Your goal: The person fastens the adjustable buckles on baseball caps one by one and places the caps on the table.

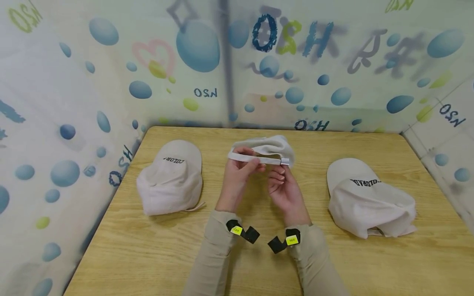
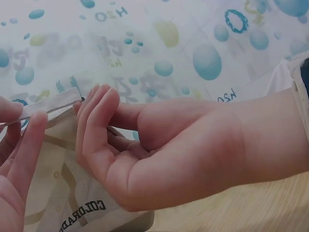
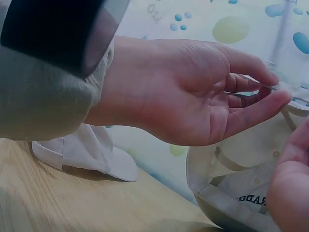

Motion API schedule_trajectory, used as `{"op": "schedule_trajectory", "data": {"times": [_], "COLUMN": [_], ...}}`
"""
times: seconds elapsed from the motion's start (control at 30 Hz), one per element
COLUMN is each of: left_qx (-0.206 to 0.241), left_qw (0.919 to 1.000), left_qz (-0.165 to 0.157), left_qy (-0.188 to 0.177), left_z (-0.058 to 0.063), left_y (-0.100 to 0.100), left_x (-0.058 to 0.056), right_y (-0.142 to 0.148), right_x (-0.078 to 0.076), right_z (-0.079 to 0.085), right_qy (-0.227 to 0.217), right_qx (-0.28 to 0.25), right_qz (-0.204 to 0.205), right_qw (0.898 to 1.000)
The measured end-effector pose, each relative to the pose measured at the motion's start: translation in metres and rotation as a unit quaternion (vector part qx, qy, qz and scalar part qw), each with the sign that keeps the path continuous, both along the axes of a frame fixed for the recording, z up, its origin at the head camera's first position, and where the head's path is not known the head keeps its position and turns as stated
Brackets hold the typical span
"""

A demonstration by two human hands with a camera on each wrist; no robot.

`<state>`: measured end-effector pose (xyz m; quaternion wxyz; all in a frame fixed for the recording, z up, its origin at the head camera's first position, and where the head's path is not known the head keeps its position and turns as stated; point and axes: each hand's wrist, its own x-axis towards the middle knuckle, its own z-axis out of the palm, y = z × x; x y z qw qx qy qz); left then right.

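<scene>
A white baseball cap (image 1: 279, 142) is held up over the table, its back strap (image 1: 255, 159) stretched level towards me. Near the strap's right end sits a silvery buckle (image 1: 285, 161). My left hand (image 1: 237, 176) pinches the strap left of its middle, between thumb and fingers. Just under the buckle, my right hand (image 1: 289, 191) pinches the strap end with its fingertips. The left wrist view shows the right hand (image 2: 159, 150) large, with the cap's inside and dark COLORADO lettering (image 2: 87, 210) below the strap. In the right wrist view the left hand (image 3: 169, 92) fills the middle.
A matching white cap (image 1: 170, 183) rests on the wooden table (image 1: 148, 250) to the left, a loose strap end beside it. Another white cap (image 1: 370, 201) lies at the right. Printed wall sheets (image 1: 252, 86) stand behind the table and along its sides.
</scene>
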<state>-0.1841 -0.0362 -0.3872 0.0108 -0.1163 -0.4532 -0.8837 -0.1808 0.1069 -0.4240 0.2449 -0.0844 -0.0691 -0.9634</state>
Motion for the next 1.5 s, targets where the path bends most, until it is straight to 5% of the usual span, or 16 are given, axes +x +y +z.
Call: {"op": "schedule_trajectory", "data": {"times": [0.53,0.77,0.9,0.97,1.03,1.2,1.27,1.33,1.5], "left_qx": [-0.011,-0.066,-0.094,-0.101,-0.108,-0.129,-0.131,-0.128,-0.135], "left_qw": [0.9997,0.9969,0.9951,0.9946,0.9939,0.9911,0.9912,0.9916,0.9907], "left_qz": [0.014,-0.004,-0.010,-0.013,-0.011,-0.008,-0.014,-0.018,-0.015], "left_qy": [0.015,0.041,0.030,0.017,0.021,0.031,0.015,0.003,-0.007], "left_z": [0.001,-0.032,-0.019,0.005,-0.021,-0.035,-0.002,0.010,0.016], "left_y": [0.001,0.004,0.005,0.004,0.005,0.006,0.004,0.003,0.003], "left_x": [0.001,-0.019,-0.010,0.003,-0.011,-0.018,0.000,0.007,0.010], "right_y": [-0.001,0.000,0.001,0.001,0.002,0.002,0.002,0.002,0.002], "right_x": [0.003,0.004,0.004,0.005,0.005,0.005,0.005,0.005,0.005], "right_z": [0.005,0.007,0.008,0.008,0.008,0.007,0.007,0.007,0.008], "right_qy": [0.007,0.036,0.053,0.061,0.066,0.071,0.073,0.076,0.073], "right_qx": [0.051,0.094,0.134,0.156,0.174,0.194,0.197,0.202,0.210], "right_qz": [-0.046,-0.069,-0.084,-0.092,-0.100,-0.110,-0.111,-0.111,-0.104], "right_qw": [0.998,0.993,0.986,0.982,0.977,0.972,0.971,0.970,0.969]}}
